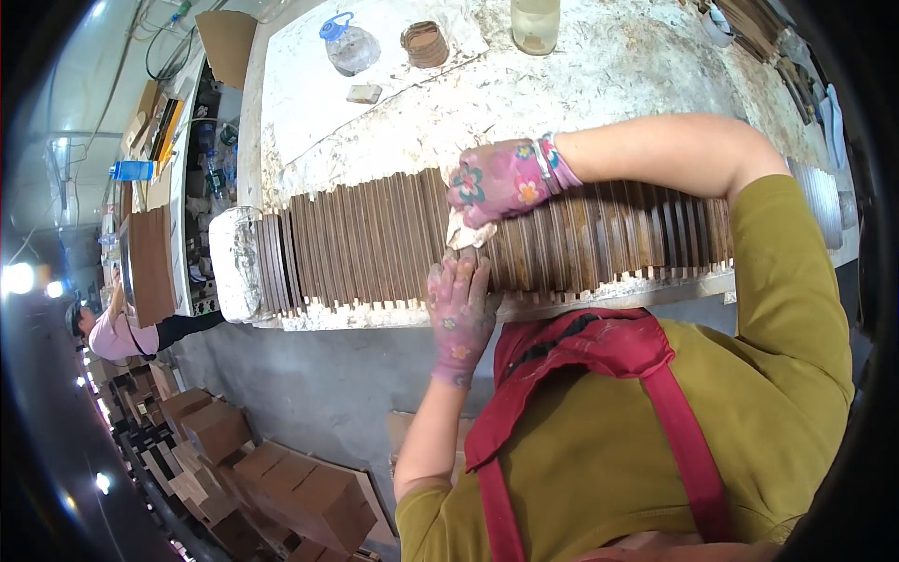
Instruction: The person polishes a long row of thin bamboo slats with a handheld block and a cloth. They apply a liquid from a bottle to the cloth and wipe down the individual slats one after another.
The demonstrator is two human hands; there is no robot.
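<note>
A long row of dark brown wooden strips (370, 239), packed side by side, runs across the workbench (393, 122). My right hand (501, 180), in a pink flowered glove, is closed on a pale crumpled cloth (465, 229) and presses it against the strips near the middle of the row. My left hand (461, 314), in a matching glove, lies with its fingers stretched flat over the strips' near edge, just below the cloth. Its fingertips are close to the cloth; whether they touch it I cannot tell.
Behind the row stand a clear bottle with a blue cap (352, 45), a brown round tin (425, 44) and a jar of yellowish liquid (535, 26). A small block (363, 94) lies nearby. A white container (236, 264) sits at the row's left end. Another person (122, 332) works far left, beyond brown boxes (304, 492).
</note>
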